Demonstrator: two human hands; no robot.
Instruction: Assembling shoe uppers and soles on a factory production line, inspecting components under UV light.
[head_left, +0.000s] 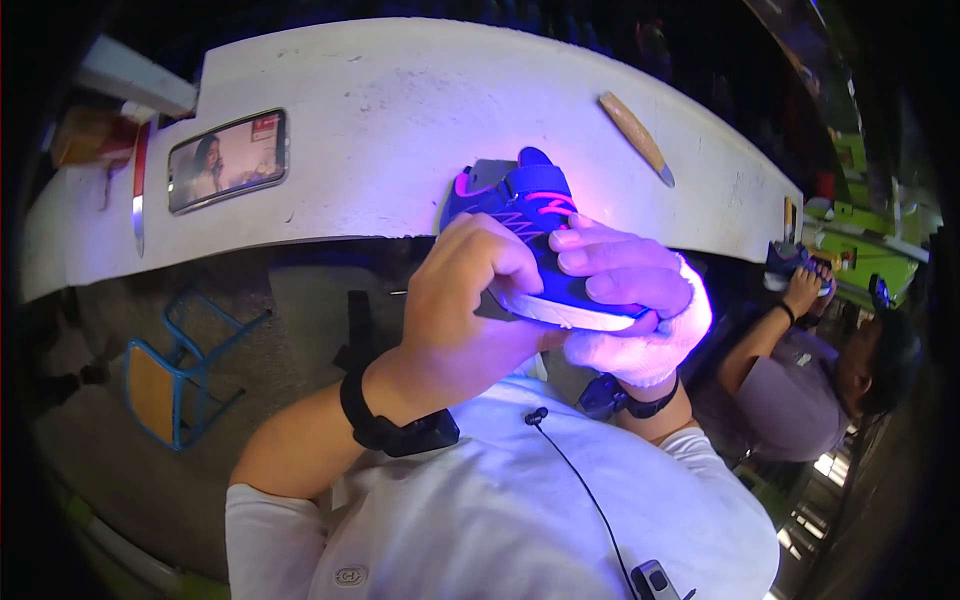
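Both of my hands hold a dark blue sneaker (520, 192) with pink trim, a strap across its top and a pale sole. It is tilted over the near edge of the white worktable (400, 130), lit by violet light. My bare left hand (465, 275) is closed on the shoe's near side, its curled fingers against the upper just above the sole. Around the toe end, my right hand (635, 290) lies with its fingers over the upper. A white glove that leaves the fingers bare covers its palm. Part of the sole is hidden behind my hands.
A phone (228, 160) lies at the table's left, beside a red-handled knife (139, 190). A wooden-handled blade (637, 138) rests at the right. A blue-framed stool (180, 385) stands on the floor at left. Far right, another person (800, 385) handles a dark shoe (785, 262).
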